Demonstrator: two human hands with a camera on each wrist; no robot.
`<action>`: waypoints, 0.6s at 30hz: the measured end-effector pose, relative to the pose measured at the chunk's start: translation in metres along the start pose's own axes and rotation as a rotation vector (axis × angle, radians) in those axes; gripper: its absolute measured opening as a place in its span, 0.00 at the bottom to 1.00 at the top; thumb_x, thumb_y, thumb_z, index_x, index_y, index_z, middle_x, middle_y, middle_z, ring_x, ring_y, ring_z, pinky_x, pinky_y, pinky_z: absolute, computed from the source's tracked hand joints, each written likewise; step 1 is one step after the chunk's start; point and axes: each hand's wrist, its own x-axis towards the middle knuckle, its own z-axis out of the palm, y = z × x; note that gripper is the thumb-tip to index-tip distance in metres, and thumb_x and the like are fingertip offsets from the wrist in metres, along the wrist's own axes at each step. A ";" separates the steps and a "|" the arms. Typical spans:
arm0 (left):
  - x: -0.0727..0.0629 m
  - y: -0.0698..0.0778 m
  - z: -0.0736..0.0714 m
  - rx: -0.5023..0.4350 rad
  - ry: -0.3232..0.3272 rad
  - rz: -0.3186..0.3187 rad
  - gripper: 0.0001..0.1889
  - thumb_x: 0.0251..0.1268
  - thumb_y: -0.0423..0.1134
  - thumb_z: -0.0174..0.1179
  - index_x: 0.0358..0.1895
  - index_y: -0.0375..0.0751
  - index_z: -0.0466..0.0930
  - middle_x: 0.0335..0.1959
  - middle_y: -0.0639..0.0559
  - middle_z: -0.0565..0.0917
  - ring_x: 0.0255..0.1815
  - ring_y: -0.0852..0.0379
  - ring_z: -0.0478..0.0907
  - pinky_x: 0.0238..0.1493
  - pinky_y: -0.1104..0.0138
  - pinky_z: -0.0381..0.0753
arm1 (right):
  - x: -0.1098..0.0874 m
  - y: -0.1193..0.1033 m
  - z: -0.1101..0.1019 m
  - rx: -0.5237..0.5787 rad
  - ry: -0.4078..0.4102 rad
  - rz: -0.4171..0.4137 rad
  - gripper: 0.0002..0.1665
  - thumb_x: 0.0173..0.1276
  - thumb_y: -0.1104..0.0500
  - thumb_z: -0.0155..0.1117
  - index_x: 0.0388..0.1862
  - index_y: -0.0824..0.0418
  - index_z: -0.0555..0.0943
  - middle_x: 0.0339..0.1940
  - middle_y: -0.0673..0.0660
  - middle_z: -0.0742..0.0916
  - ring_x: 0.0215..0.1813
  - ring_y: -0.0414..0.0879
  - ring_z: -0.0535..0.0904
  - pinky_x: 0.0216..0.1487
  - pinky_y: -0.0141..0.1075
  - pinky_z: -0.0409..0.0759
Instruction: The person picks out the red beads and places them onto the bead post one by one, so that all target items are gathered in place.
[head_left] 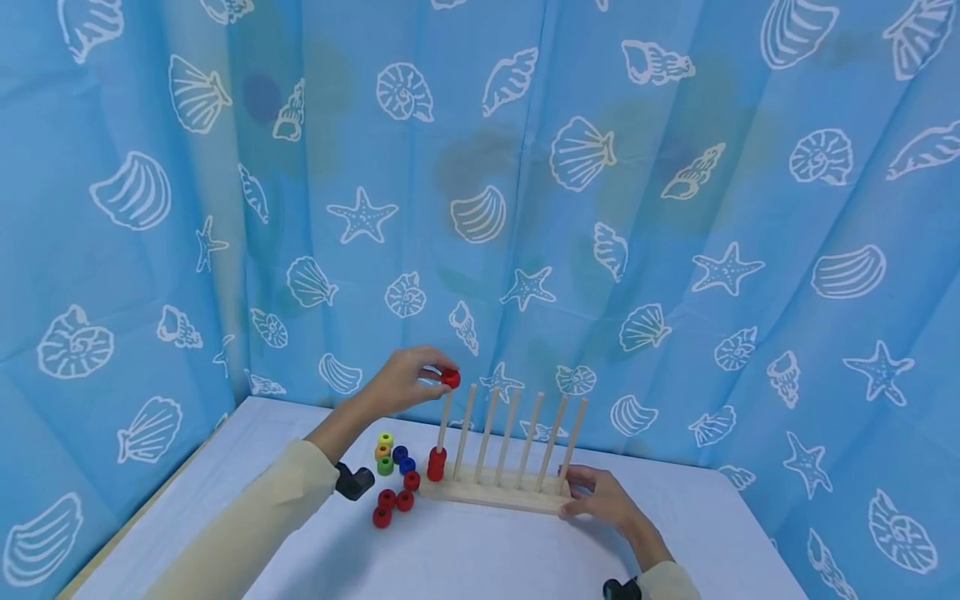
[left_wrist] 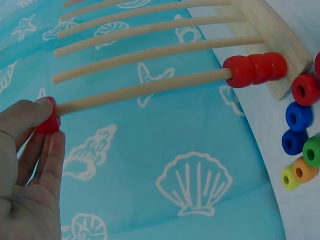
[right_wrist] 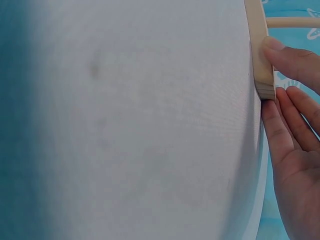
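Note:
My left hand [head_left: 405, 382] pinches a red bead [left_wrist: 48, 120] between thumb and fingers at the top of the leftmost peg of a wooden peg rack [head_left: 491, 493]. In the left wrist view the peg's tip meets that bead; whether it has entered the hole I cannot tell. Three red beads [left_wrist: 257, 69] are stacked at the foot of this same peg. The other upright pegs carry no beads. At the rack's right end, my right hand [head_left: 606, 500] grips the base, thumb on the front and fingers around the end, as the right wrist view also shows.
Loose beads lie on the white table left of the rack: several red beads [head_left: 386, 498], two blue beads [head_left: 407, 466], a green bead [head_left: 385, 466], an orange bead [head_left: 382, 452] and a yellow bead [head_left: 386, 438]. A blue shell-patterned curtain [head_left: 480, 275] hangs behind the table.

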 end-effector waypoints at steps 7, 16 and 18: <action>-0.004 -0.004 0.006 -0.005 -0.018 -0.034 0.19 0.56 0.30 0.70 0.52 0.40 0.82 0.48 0.50 0.82 0.49 0.54 0.80 0.50 0.62 0.82 | -0.001 -0.001 0.001 0.004 0.003 0.003 0.46 0.41 0.66 0.81 0.63 0.66 0.75 0.62 0.65 0.80 0.65 0.62 0.72 0.61 0.46 0.75; -0.010 -0.010 0.016 -0.096 0.003 -0.141 0.19 0.56 0.30 0.70 0.52 0.39 0.81 0.47 0.51 0.82 0.49 0.53 0.80 0.50 0.61 0.82 | 0.000 0.001 0.001 0.010 0.009 0.013 0.46 0.41 0.66 0.81 0.64 0.66 0.75 0.62 0.64 0.80 0.66 0.62 0.72 0.61 0.47 0.75; -0.012 -0.011 0.018 -0.117 0.009 -0.178 0.19 0.55 0.30 0.70 0.52 0.39 0.81 0.45 0.52 0.82 0.49 0.54 0.80 0.49 0.63 0.83 | -0.001 0.001 0.001 0.014 0.005 0.010 0.46 0.41 0.66 0.81 0.64 0.66 0.75 0.62 0.64 0.80 0.66 0.62 0.72 0.61 0.47 0.75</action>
